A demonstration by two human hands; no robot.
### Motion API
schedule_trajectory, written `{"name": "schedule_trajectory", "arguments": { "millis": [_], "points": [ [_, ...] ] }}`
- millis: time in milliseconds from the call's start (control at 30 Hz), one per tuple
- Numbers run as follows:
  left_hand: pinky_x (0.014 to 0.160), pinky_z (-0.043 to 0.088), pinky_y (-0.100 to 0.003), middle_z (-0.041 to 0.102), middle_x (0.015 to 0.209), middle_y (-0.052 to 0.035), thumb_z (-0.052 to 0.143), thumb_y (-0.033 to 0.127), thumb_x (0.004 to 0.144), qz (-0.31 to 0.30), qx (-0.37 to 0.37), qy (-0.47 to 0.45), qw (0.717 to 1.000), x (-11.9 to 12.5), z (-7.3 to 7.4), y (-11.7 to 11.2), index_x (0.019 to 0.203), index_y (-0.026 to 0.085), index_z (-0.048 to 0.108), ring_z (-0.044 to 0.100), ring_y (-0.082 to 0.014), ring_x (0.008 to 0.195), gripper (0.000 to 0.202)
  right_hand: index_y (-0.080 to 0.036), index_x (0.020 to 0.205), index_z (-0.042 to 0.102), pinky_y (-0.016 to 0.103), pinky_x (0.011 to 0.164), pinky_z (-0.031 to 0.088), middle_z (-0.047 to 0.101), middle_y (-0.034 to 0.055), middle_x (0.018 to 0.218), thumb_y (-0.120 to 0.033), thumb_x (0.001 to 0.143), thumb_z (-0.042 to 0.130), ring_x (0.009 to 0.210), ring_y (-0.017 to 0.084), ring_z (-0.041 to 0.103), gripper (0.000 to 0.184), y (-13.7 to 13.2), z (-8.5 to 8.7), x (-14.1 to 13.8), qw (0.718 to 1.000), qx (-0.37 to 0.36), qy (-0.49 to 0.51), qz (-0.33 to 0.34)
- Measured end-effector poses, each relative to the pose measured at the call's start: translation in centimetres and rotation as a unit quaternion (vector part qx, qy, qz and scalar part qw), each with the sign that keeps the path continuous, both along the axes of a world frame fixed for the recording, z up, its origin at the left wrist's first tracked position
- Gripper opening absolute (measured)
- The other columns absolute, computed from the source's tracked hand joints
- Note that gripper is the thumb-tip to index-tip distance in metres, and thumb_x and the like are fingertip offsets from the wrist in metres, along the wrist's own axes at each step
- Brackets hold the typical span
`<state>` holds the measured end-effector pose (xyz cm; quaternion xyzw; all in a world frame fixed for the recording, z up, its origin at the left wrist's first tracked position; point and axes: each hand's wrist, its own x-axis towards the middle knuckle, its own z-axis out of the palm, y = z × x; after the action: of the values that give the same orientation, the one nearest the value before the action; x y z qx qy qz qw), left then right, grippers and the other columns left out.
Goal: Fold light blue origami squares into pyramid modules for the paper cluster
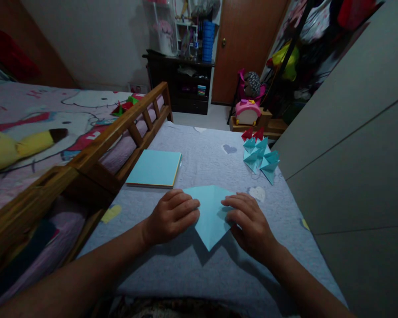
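Between my two hands is a light blue sheet of origami paper (211,216), creased down its middle, one corner pointing toward me. My left hand (176,214) grips its left side, fingers curled and the thumb hidden. On the right side, my right hand (248,221) pinches the edge, with fingers on top and the thumb beneath. Beyond my left hand lies a stack of coloured paper (155,168), light blue on top. Several folded light blue paper shapes (259,157) stand at the far right, with red folded paper (253,134) behind them.
A pale patterned cloth (199,282) covers the surface under my hands. A wooden rail (96,154) runs along the left, beside a bed with a yellow plush toy (16,150). On the right rises a pale cabinet (358,145). A pink toy case (248,112) sits past the far edge.
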<state>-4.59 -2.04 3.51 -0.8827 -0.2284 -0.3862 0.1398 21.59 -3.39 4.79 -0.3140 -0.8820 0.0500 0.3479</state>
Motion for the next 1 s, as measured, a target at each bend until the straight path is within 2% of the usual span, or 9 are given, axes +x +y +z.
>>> {"name": "schedule_trajectory", "arguments": {
  "millis": [100, 200, 367, 433, 533, 700, 767, 900, 1000],
  "points": [
    [0.085, 0.046, -0.035, 0.073, 0.097, -0.0029, 0.048, 0.009, 0.096, -0.019, 0.038, 0.012, 0.999, -0.3, -0.4, -0.5, 0.087, 0.021, 0.063, 0.060, -0.0182, 0.087, 0.020, -0.026, 0.092, 0.057, 0.048, 0.106, 0.046, 0.071, 0.0065, 0.119, -0.006, 0.090, 0.048, 0.119, 0.022, 0.061, 0.022, -0.2, -0.4, -0.1, 0.998, 0.048, -0.029, 0.014],
    [0.085, 0.045, -0.035, 0.072, 0.097, -0.0033, 0.048, 0.009, 0.096, -0.026, 0.045, 0.016, 0.999, -0.5, -0.7, -0.8, 0.086, 0.021, 0.063, 0.060, -0.0182, 0.087, 0.022, -0.025, 0.091, 0.060, 0.048, 0.108, 0.045, 0.070, 0.0072, 0.124, -0.006, 0.090, 0.047, 0.125, 0.022, 0.058, 0.023, -0.2, -1.0, 0.1, 0.996, 0.056, -0.055, 0.030],
    [0.078, 0.047, -0.035, 0.071, 0.089, -0.0039, 0.048, 0.010, 0.098, -0.020, 0.006, 0.063, 0.998, 0.0, -1.0, -0.3, 0.087, 0.017, 0.062, 0.058, -0.0184, 0.079, 0.020, -0.021, 0.092, 0.062, 0.049, 0.107, 0.045, 0.071, 0.0110, 0.123, -0.005, 0.091, 0.045, 0.123, 0.024, 0.059, 0.023, 0.6, -2.6, 0.2, 0.997, 0.044, -0.056, 0.029],
    [0.069, 0.046, -0.032, 0.068, 0.081, -0.0029, 0.048, 0.012, 0.099, -0.003, -0.039, 0.113, 0.993, 0.3, -1.5, 0.1, 0.085, 0.017, 0.061, 0.056, -0.0176, 0.071, 0.020, -0.020, 0.093, 0.063, 0.048, 0.103, 0.048, 0.073, 0.0109, 0.118, -0.004, 0.091, 0.045, 0.117, 0.024, 0.062, 0.024, 1.0, -3.3, 0.2, 0.998, 0.017, -0.062, 0.028],
    [0.060, 0.043, -0.032, 0.063, 0.073, -0.0021, 0.049, 0.014, 0.098, 0.026, -0.125, 0.171, 0.977, 0.7, -2.5, 0.4, 0.081, 0.017, 0.060, 0.054, -0.0182, 0.065, 0.021, -0.019, 0.091, 0.062, 0.039, 0.089, 0.054, 0.074, 0.0100, 0.106, -0.002, 0.088, 0.045, 0.102, 0.022, 0.066, 0.024, 1.3, -4.2, 0.1, 0.995, -0.076, -0.065, 0.024],
    [0.062, 0.044, -0.029, 0.064, 0.076, -0.0035, 0.050, 0.010, 0.090, 0.057, -0.296, 0.130, 0.944, 0.6, -3.2, 0.5, 0.084, 0.017, 0.063, 0.058, -0.0182, 0.070, 0.016, -0.020, 0.098, 0.062, 0.038, 0.087, 0.052, 0.072, 0.0096, 0.101, -0.007, 0.086, 0.048, 0.097, 0.022, 0.065, 0.023, 1.2, -4.4, 0.4, 0.977, -0.211, -0.034, -0.010],
    [0.067, 0.046, -0.029, 0.066, 0.081, -0.0041, 0.051, 0.012, 0.088, 0.059, -0.375, 0.097, 0.920, 0.4, -3.0, 0.8, 0.089, 0.018, 0.064, 0.062, -0.0187, 0.076, 0.014, -0.021, 0.100, 0.064, 0.036, 0.084, 0.051, 0.071, 0.0082, 0.097, -0.015, 0.089, 0.049, 0.092, 0.021, 0.065, 0.019, 1.6, -4.0, 0.5, 0.966, -0.256, -0.017, -0.028],
    [0.067, 0.045, -0.029, 0.067, 0.080, -0.0042, 0.052, 0.020, 0.089, 0.091, -0.500, 0.080, 0.858, 0.6, -2.1, 2.0, 0.083, 0.019, 0.062, 0.062, -0.0192, 0.075, 0.011, -0.021, 0.087, 0.062, 0.028, 0.070, 0.046, 0.067, 0.0020, 0.078, -0.022, 0.091, 0.050, 0.072, 0.017, 0.062, 0.014, 3.0, -3.2, 0.0, 0.935, -0.349, -0.001, -0.066],
    [0.066, 0.043, -0.029, 0.068, 0.079, -0.0044, 0.051, 0.026, 0.091, 0.110, -0.554, 0.069, 0.822, 1.0, -1.6, 2.7, 0.082, 0.020, 0.060, 0.062, -0.0199, 0.074, 0.014, -0.021, 0.081, 0.058, 0.027, 0.066, 0.041, 0.063, 0.0001, 0.073, -0.024, 0.090, 0.050, 0.068, 0.016, 0.058, 0.012, 3.9, -2.9, -0.7, 0.927, -0.361, -0.002, -0.105]
  ]
}}
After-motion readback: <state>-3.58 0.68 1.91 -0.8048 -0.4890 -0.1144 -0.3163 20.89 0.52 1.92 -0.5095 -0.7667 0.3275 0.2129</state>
